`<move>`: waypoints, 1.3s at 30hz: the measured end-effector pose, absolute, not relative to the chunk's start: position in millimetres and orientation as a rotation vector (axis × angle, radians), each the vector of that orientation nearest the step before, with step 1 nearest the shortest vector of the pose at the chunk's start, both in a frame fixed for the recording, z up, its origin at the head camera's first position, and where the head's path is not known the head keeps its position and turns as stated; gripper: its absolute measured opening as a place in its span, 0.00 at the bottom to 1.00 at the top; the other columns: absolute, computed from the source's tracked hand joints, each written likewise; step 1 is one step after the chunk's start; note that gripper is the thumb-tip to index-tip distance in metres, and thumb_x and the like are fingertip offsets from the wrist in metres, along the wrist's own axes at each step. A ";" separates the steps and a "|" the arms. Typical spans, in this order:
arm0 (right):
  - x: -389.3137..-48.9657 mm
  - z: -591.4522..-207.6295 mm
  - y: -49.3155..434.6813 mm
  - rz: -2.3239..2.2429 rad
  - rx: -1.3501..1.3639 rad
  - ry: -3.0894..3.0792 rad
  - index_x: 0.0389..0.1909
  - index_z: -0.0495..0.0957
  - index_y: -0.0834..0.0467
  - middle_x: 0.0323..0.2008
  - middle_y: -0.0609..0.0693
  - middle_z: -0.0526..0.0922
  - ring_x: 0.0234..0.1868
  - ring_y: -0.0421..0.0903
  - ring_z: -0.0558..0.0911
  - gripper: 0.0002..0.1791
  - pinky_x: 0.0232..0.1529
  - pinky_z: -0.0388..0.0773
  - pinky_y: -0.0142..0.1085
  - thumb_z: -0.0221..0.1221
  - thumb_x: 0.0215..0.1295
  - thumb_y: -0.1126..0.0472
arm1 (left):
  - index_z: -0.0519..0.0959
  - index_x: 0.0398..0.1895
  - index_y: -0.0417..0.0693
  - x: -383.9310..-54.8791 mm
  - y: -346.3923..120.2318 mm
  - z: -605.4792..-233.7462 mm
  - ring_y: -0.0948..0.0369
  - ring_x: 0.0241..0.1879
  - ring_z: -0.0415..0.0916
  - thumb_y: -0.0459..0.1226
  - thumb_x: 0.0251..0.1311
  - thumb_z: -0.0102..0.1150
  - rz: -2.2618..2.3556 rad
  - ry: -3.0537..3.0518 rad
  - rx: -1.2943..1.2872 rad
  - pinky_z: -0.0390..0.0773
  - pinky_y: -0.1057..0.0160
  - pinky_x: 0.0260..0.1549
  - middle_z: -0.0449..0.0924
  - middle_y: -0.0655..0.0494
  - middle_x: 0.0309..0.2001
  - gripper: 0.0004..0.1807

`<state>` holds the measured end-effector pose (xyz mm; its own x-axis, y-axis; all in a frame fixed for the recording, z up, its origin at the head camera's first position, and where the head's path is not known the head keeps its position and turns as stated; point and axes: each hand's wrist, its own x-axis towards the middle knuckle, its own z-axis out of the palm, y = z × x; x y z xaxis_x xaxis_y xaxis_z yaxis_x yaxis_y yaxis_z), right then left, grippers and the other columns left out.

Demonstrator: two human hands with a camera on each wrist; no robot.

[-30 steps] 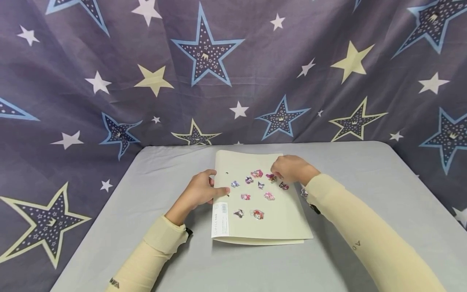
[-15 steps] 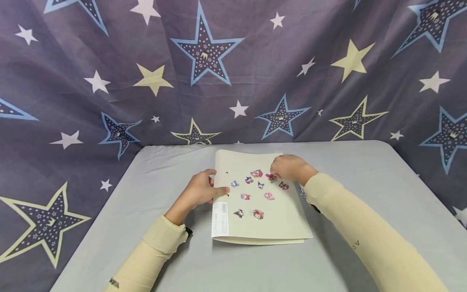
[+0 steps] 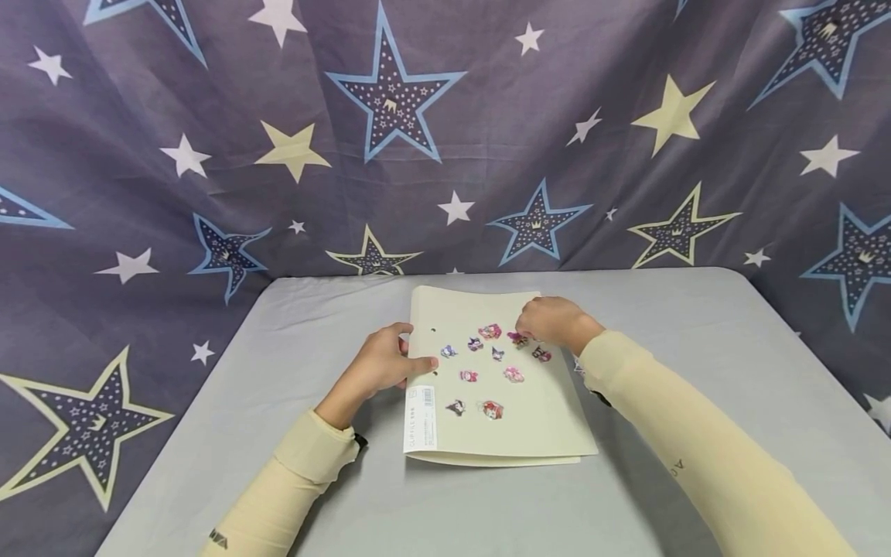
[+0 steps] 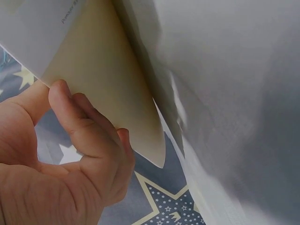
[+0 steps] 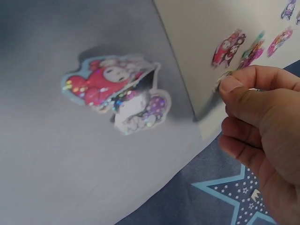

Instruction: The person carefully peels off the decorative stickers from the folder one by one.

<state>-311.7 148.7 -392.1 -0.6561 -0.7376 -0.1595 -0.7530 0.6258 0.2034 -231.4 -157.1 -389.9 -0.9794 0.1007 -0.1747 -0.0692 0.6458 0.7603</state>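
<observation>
1. A pale cream plastic folder (image 3: pixel 487 433) lies flat on the grey tabletop (image 3: pixel 696 371), in front of a dark curtain printed with stars (image 3: pixel 390 100).
2. The left hand (image 3: pixel 379 367) grips the folder's left edge: the thumb lies on top of the cover, and the left wrist view shows the curled fingers (image 4: pixel 89 131) under the sheet.
3. The right hand (image 3: pixel 553 321) rests at the folder's far right part, its fingers (image 5: pixel 243 91) curled and pinching a small glittery sticker (image 5: pixel 224 77) at the cover.
4. About ten small colourful cartoon stickers (image 3: pixel 490 408) lie scattered over the folder's cover.
5. Two more shiny stickers, one red and one white and purple (image 5: pixel 117 93), lie overlapping on the tabletop just beside the folder's right edge.
6. Both arms wear pale yellow sleeves (image 3: pixel 696 456).
</observation>
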 end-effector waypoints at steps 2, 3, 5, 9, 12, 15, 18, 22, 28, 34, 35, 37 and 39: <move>-312.2 -393.3 150.5 0.354 -1.244 2.777 0.17 0.61 0.50 0.19 0.43 0.64 0.25 0.40 0.63 0.25 0.28 0.66 0.31 0.55 0.58 0.81 | 0.65 0.74 0.38 -231.4 -157.3 -390.1 0.57 0.27 0.78 0.43 0.53 0.79 1.248 2.660 0.017 0.87 0.54 0.25 0.70 0.46 0.42 0.48; -312.4 -393.9 151.6 0.335 -1.232 2.780 0.16 0.60 0.50 0.18 0.43 0.63 0.25 0.40 0.62 0.25 0.27 0.64 0.31 0.54 0.57 0.81 | 0.65 0.74 0.38 -231.2 -157.4 -390.0 0.57 0.28 0.78 0.43 0.53 0.79 1.251 2.658 0.013 0.87 0.54 0.25 0.70 0.46 0.43 0.48; -313.2 -395.6 153.6 0.290 -1.213 2.790 0.16 0.61 0.50 0.18 0.43 0.62 0.24 0.39 0.62 0.24 0.26 0.63 0.31 0.53 0.57 0.82 | 0.64 0.74 0.38 -230.9 -157.6 -390.1 0.57 0.28 0.78 0.43 0.53 0.79 1.257 2.655 0.006 0.87 0.54 0.25 0.70 0.45 0.43 0.48; -314.1 -398.3 156.8 0.232 -1.240 2.811 0.17 0.67 0.52 0.19 0.42 0.65 0.24 0.39 0.65 0.22 0.26 0.66 0.31 0.55 0.56 0.82 | 0.64 0.74 0.37 -230.7 -157.7 -390.1 0.57 0.28 0.78 0.42 0.53 0.79 1.266 2.649 0.008 0.86 0.55 0.24 0.71 0.45 0.43 0.48; -314.1 -397.9 157.2 0.220 -1.271 2.820 0.17 0.70 0.53 0.19 0.42 0.68 0.24 0.39 0.67 0.21 0.26 0.68 0.31 0.55 0.53 0.83 | 0.64 0.74 0.37 -230.8 -157.5 -390.0 0.57 0.28 0.78 0.42 0.54 0.79 1.265 2.648 0.010 0.86 0.55 0.24 0.71 0.45 0.43 0.48; -313.5 -395.9 156.4 0.225 -1.285 2.822 0.15 0.65 0.51 0.18 0.42 0.67 0.24 0.39 0.66 0.23 0.26 0.67 0.30 0.52 0.48 0.84 | 0.64 0.75 0.38 -230.9 -157.3 -389.6 0.57 0.27 0.78 0.42 0.54 0.79 1.267 2.645 0.009 0.86 0.55 0.24 0.70 0.45 0.43 0.48; -312.8 -393.2 154.9 0.238 -1.282 2.827 0.14 0.61 0.50 0.19 0.42 0.67 0.24 0.39 0.65 0.24 0.26 0.66 0.31 0.52 0.46 0.84 | 0.64 0.75 0.38 -231.3 -157.2 -389.1 0.57 0.28 0.77 0.42 0.54 0.79 1.268 2.642 0.012 0.86 0.57 0.23 0.70 0.45 0.43 0.48; -313.3 -392.0 154.0 0.284 -1.269 2.824 0.15 0.62 0.50 0.20 0.42 0.68 0.25 0.40 0.65 0.24 0.27 0.68 0.31 0.54 0.48 0.83 | 0.64 0.75 0.38 -232.0 -156.3 -388.7 0.57 0.28 0.77 0.42 0.54 0.79 1.271 2.634 0.013 0.85 0.59 0.22 0.69 0.46 0.43 0.48; -312.5 -392.2 154.5 0.283 -1.264 2.797 0.16 0.61 0.50 0.19 0.42 0.65 0.25 0.39 0.65 0.26 0.27 0.67 0.31 0.56 0.52 0.83 | 0.63 0.75 0.38 -231.6 -155.4 -389.0 0.57 0.28 0.78 0.42 0.54 0.78 1.270 2.626 0.009 0.87 0.53 0.26 0.70 0.45 0.43 0.48; -312.3 -393.1 153.8 0.268 -1.301 2.800 0.16 0.60 0.50 0.18 0.42 0.63 0.24 0.39 0.63 0.26 0.26 0.64 0.31 0.55 0.51 0.84 | 0.64 0.75 0.38 -231.2 -155.9 -390.0 0.57 0.27 0.78 0.42 0.54 0.79 1.267 2.635 0.011 0.87 0.52 0.26 0.70 0.46 0.43 0.48; -312.5 -393.1 153.7 0.271 -1.290 2.801 0.15 0.60 0.50 0.19 0.42 0.64 0.24 0.39 0.63 0.26 0.26 0.64 0.30 0.55 0.50 0.83 | 0.64 0.75 0.38 -231.3 -156.0 -390.2 0.57 0.27 0.77 0.42 0.54 0.79 1.265 2.636 0.013 0.87 0.52 0.26 0.70 0.46 0.43 0.48; -312.2 -392.4 152.8 0.289 -1.261 2.803 0.15 0.60 0.49 0.19 0.42 0.65 0.24 0.39 0.63 0.25 0.25 0.64 0.30 0.55 0.50 0.83 | 0.64 0.75 0.38 -231.7 -156.2 -390.4 0.57 0.27 0.78 0.42 0.54 0.79 1.261 2.638 0.015 0.87 0.53 0.26 0.70 0.46 0.43 0.48; -312.0 -391.6 151.7 0.308 -1.237 2.804 0.15 0.61 0.49 0.20 0.42 0.66 0.25 0.39 0.63 0.25 0.26 0.64 0.31 0.54 0.50 0.82 | 0.64 0.75 0.38 -232.2 -156.3 -390.5 0.57 0.27 0.78 0.43 0.54 0.79 1.257 2.642 0.019 0.86 0.53 0.26 0.70 0.45 0.43 0.48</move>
<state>-312.0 151.7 -391.6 -0.6759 -0.7243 -0.1362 -0.7366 0.6578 0.1573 -232.2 -156.3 -390.5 -0.9767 0.1033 -0.1879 -0.0807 0.6348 0.7684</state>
